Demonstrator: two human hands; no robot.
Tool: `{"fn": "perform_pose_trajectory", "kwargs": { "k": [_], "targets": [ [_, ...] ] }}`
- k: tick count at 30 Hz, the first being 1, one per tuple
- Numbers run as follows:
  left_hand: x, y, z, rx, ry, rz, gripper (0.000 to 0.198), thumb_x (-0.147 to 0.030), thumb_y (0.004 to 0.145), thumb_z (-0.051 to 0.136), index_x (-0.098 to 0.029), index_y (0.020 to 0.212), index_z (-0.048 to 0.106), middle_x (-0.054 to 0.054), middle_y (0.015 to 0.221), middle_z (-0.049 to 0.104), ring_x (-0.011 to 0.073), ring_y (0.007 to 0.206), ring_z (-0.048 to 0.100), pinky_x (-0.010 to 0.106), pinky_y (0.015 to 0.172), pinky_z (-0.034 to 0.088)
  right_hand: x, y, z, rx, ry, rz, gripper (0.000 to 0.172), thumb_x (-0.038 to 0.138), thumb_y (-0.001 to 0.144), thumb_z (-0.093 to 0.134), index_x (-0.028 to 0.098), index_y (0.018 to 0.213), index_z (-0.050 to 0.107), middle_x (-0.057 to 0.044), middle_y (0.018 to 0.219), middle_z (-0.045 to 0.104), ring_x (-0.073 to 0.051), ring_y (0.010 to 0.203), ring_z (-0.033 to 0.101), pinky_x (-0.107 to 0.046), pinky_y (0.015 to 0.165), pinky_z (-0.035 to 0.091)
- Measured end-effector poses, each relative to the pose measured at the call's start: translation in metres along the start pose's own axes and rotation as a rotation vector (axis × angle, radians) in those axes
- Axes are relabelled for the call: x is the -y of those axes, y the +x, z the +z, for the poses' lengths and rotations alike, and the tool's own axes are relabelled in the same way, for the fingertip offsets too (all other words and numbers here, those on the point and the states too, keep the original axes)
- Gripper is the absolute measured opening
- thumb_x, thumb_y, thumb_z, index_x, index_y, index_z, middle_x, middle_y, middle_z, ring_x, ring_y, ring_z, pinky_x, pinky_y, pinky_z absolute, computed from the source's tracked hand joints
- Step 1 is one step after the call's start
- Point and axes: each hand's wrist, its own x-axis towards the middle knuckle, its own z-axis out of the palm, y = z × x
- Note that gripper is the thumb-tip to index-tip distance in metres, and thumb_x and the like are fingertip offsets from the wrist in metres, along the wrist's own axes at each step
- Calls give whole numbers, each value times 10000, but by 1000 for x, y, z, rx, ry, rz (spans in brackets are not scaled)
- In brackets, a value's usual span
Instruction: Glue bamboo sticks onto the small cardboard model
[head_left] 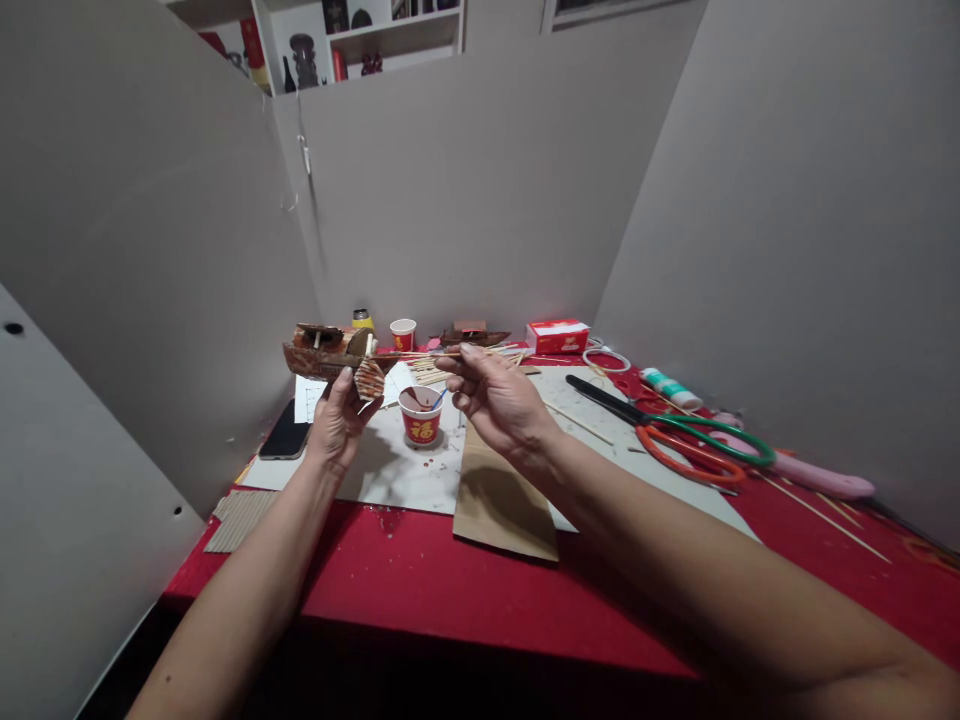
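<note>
My left hand [337,418] is raised over the table, fingers closed on a small ribbed brown piece [369,380] of a wooden model boat [324,352]. My right hand [491,395] is pinched on a thin wooden stick [420,354] that points left toward the boat. Below and between the hands stands a red paper cup [421,415] with brown liquid and a blue-handled brush in it. It rests on a white sheet [397,470].
On the red table [420,580] lie a brown card piece [504,505], a black phone [286,433], corrugated card [238,519], green and orange scissors [675,430], a pink tool [814,474], a glue tube [670,388], a red box [557,336], loose sticks. Grey panels wall it in.
</note>
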Motion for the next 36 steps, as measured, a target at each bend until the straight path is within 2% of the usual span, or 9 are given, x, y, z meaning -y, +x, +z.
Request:
{"fn": "perform_pose_trajectory", "kwargs": {
  "k": [5, 10, 17, 20, 28, 36],
  "targets": [
    [-1, -1, 1, 9, -6, 7, 455, -459, 592, 871, -209, 930, 698, 25, 905, 747, 169, 814, 686, 328, 814, 530, -3, 0, -1, 19, -26, 30, 154, 273, 840, 719, 180, 749, 639, 1, 716, 755, -51, 482, 589, -136, 399, 379],
    [-3, 0, 0, 6, -18, 12, 487, -480, 562, 883, -202, 917, 698, 22, 892, 745, 158, 793, 677, 325, 810, 534, -4, 6, -8, 7, 18, 12, 131, 251, 856, 700, 188, 763, 633, 14, 698, 751, -50, 473, 594, -132, 400, 400],
    [1, -2, 2, 34, 23, -4, 443, -470, 620, 851, -199, 935, 700, 37, 901, 748, 181, 827, 688, 334, 824, 521, -2, 1, -1, -13, 28, 27, 133, 241, 883, 661, 189, 767, 625, 14, 691, 752, -52, 463, 587, -138, 392, 378],
    [0, -2, 2, 33, 14, -5, 447, -471, 600, 862, -197, 915, 702, 39, 895, 749, 180, 816, 684, 334, 815, 524, -2, 2, -1, -26, 30, 36, 153, 221, 911, 617, 185, 763, 626, 11, 681, 748, -50, 457, 584, -136, 390, 378],
    [-2, 2, -1, -18, -49, -14, 467, -468, 557, 883, -204, 895, 699, 14, 846, 743, 163, 774, 676, 334, 824, 522, -3, 5, -7, -28, 39, 30, 119, 240, 883, 670, 185, 781, 644, 19, 661, 734, -44, 457, 580, -125, 402, 393],
    [-2, 3, -2, -1, -73, -38, 453, -472, 584, 865, -202, 902, 689, 26, 856, 742, 167, 785, 683, 333, 834, 524, -7, 6, -8, -30, 6, 39, 157, 269, 849, 716, 187, 751, 625, 25, 636, 722, -42, 434, 559, -124, 393, 395]
  ]
}}
